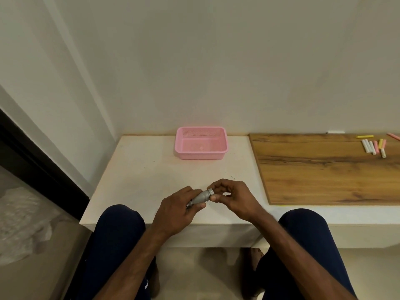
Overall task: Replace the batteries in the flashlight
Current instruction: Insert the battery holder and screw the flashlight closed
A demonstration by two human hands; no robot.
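A small grey metal flashlight (pixel 201 197) is held just above the front part of the white table (pixel 138 169). My left hand (pixel 177 211) grips its wider end, fingers curled round the body. My right hand (pixel 232 197) pinches the narrow silver-ringed end between thumb and fingers. Most of the flashlight is hidden by the two hands. No batteries are in sight.
A pink plastic basket (pixel 201 142) stands at the back of the table by the wall. To the right lies a wooden board (pixel 324 169) with several chalk sticks (pixel 373 146) at its far end. My knees sit under the table's front edge.
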